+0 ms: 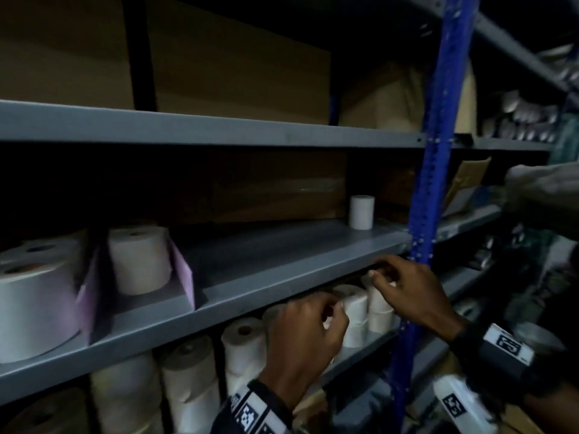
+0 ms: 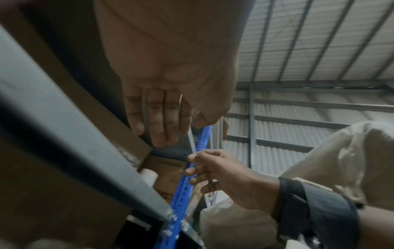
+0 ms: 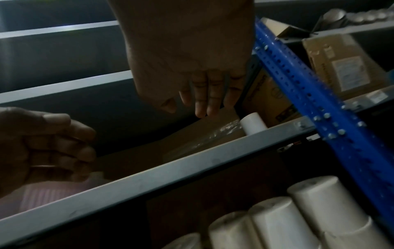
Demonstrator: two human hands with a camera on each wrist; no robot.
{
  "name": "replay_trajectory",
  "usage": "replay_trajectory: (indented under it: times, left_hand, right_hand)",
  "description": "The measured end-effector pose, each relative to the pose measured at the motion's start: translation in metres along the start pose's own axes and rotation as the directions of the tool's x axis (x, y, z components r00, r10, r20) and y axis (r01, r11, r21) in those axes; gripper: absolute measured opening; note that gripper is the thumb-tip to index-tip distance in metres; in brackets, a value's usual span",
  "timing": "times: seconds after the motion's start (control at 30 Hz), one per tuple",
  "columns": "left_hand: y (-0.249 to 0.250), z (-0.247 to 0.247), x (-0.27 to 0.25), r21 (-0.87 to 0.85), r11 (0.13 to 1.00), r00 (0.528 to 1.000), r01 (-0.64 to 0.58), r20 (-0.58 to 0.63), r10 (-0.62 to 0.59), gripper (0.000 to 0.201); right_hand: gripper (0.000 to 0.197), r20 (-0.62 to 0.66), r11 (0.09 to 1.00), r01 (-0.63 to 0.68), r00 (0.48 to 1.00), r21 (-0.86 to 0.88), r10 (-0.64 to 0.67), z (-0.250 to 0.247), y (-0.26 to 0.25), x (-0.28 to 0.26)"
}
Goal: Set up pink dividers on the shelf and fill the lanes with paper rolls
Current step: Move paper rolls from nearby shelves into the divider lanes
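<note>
Two pink dividers (image 1: 183,274) (image 1: 86,296) stand at the left of the grey shelf (image 1: 282,286). One paper roll (image 1: 139,261) sits between them, and a large roll (image 1: 37,302) lies to their left. A small white roll (image 1: 362,212) stands at the shelf's back right. My left hand (image 1: 336,308) and right hand (image 1: 376,274) hover just below the shelf's front edge, in front of small rolls (image 1: 357,311) on the shelf beneath. Both wrist views show the left hand (image 2: 162,134) and right hand (image 3: 198,104) holding nothing.
A blue perforated upright (image 1: 435,151) bounds the shelf on the right. Cardboard boxes (image 1: 219,73) fill the shelf above. Several larger rolls (image 1: 191,380) crowd the lower shelf at the left. The shelf's middle stretch (image 1: 266,245) is bare. More boxes (image 3: 341,67) sit in the bay to the right.
</note>
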State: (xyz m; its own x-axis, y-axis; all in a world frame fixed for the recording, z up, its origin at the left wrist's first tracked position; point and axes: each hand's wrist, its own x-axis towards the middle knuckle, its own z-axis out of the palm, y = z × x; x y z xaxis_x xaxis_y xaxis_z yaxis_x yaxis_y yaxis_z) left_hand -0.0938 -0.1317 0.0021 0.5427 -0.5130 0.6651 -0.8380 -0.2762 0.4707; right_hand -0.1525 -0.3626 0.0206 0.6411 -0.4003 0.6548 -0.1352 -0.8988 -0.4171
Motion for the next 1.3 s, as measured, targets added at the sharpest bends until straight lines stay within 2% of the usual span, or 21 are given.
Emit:
replay_trajectory:
  times: [0.13,0.23,0.33,0.4,0.5,0.63,0.77,0.83,0.87,0.9,0.93,0.97,1.07,1.13,1.2,1.27,1.3]
  left_hand:
    - [0.003,0.031,0.07,0.056,0.998,1.0,-0.02,0.024,0.018,0.036]
    - [-0.001,0.055,0.138,0.092,0.995,0.992,0.036,0.121,-0.047,0.037]
    - [-0.009,0.078,0.207,0.071,0.993,0.966,0.092,0.234,-0.106,0.037]
    - [-0.017,0.094,0.247,0.07,0.99,0.947,0.12,0.291,-0.135,0.037]
    - [-0.035,0.119,0.289,0.017,0.98,0.901,0.198,0.391,-0.189,0.023]
    - [-0.052,0.15,0.316,-0.153,0.929,0.856,0.337,0.46,-0.235,0.031]
    - [-0.068,0.173,0.337,-0.116,0.848,0.775,0.516,0.485,-0.405,0.036]
    - [-0.075,0.182,0.349,-0.082,0.826,0.732,0.558,0.518,-0.443,0.027]
    - [-0.076,0.186,0.353,-0.068,0.809,0.697,0.584,0.552,-0.457,0.017]
    - [-0.077,0.188,0.357,-0.048,0.792,0.655,0.609,0.595,-0.467,0.015]
    - [-0.076,0.19,0.358,-0.02,0.782,0.613,0.624,0.633,-0.473,0.02]
    - [-0.075,0.191,0.359,0.0,0.782,0.596,0.624,0.647,-0.475,0.023]
    - [-0.071,0.183,0.353,-0.008,0.824,0.632,0.567,0.646,-0.429,0.018]
    - [-0.062,0.17,0.341,-0.062,0.859,0.64,0.508,0.694,-0.329,0.011]
    - [-0.055,0.157,0.327,-0.159,0.898,0.69,0.411,0.698,-0.192,0.03]
    - [-0.048,0.144,0.309,-0.18,0.93,0.747,0.321,0.652,-0.132,0.051]
    - [-0.045,0.139,0.299,-0.188,0.937,0.768,0.295,0.63,-0.116,0.056]
  right_hand:
    - [0.035,0.02,0.998,-0.015,1.0,-0.061,0.016,-0.005,0.044,0.062]
    - [0.037,0.083,0.996,-0.021,0.996,-0.09,0.029,-0.005,0.076,0.119]
    - [0.031,0.105,0.995,-0.016,0.994,-0.094,0.026,0.0,0.1,0.173]
    - [0.034,0.157,0.992,0.002,0.987,-0.126,0.018,0.006,0.114,0.207]
    - [0.045,0.256,0.979,0.014,0.966,-0.205,0.04,0.024,0.134,0.249]
    - [0.059,0.333,0.967,0.007,0.94,-0.255,0.081,0.053,0.156,0.29]
    - [0.061,0.403,0.969,0.025,0.912,-0.247,0.079,0.08,0.175,0.326]
    - [0.06,0.43,0.972,0.043,0.9,-0.229,0.062,0.092,0.181,0.339]
    - [0.06,0.441,0.974,0.044,0.895,-0.224,0.062,0.098,0.183,0.342]
    - [0.059,0.447,0.976,0.045,0.893,-0.211,0.056,0.103,0.185,0.345]
    - [0.059,0.444,0.981,0.044,0.895,-0.189,0.046,0.106,0.187,0.345]
    - [0.058,0.435,0.988,0.036,0.9,-0.149,0.033,0.108,0.187,0.344]
    - [0.056,0.362,0.999,0.042,0.932,-0.005,-0.037,0.097,0.187,0.327]
    - [0.053,0.29,0.992,0.072,0.952,0.1,-0.098,0.082,0.183,0.308]
    - [0.051,0.249,0.975,0.108,0.956,0.192,-0.155,0.067,0.174,0.285]
    - [0.047,0.227,0.949,0.134,0.952,0.287,-0.204,0.052,0.161,0.261]
    - [0.045,0.21,0.938,0.153,0.952,0.31,-0.224,0.045,0.153,0.249]
